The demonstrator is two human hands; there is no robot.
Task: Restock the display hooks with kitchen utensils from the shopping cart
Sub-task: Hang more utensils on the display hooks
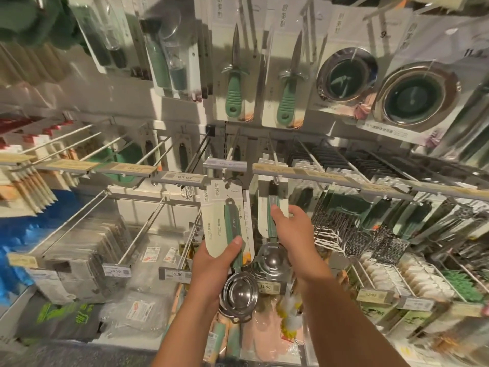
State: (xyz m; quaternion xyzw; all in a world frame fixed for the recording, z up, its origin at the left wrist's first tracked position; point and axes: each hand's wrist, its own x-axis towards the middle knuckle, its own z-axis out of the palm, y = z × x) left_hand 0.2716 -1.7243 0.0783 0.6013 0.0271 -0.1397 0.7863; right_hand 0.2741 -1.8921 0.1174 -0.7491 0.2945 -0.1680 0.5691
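My left hand [215,263] grips a small stack of carded green-handled strainer spoons [225,218]; their steel bowls [240,292] hang below my palm. The cards' tops reach up under a grey price rail [225,163]. My right hand [291,229] holds another carded green-handled scoop [272,207] that hangs on a display hook [275,165], fingers round the card, its steel bowl [270,258] below. The shopping cart is out of view.
Hooks above carry green-handled oyster knives [234,96] and steel sink strainers [416,98]. Bare hooks [156,151] jut out left of centre. Graters and packed goods [381,242] crowd the right. Lower shelves hold bagged items [87,258] and price tags [177,274].
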